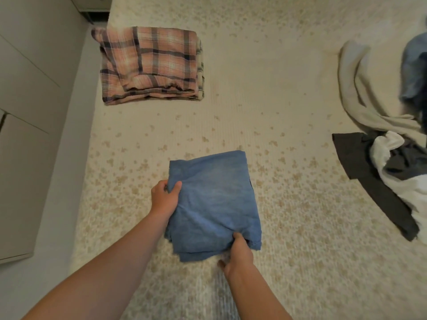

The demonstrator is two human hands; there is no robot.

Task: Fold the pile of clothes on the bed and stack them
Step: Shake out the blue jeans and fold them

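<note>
Folded blue garment (212, 204), long axis pointing away, both hands gripping

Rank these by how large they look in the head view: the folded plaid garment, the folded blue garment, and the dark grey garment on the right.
1. Folded plaid garment
2. Folded blue garment, close behind; it lies nearer the camera, so this ranking is unsure.
3. Dark grey garment, partly covered.

The bed (265, 88), under a cream spread with a tan fleck pattern, carries a folded plaid stack (150, 65) far beyond the left hand (164, 199). Folded blue denim (212, 204) lies between both hands (each grips an edge), and an unfolded heap (381, 139) sits well off past the right hand (239, 255).
</note>
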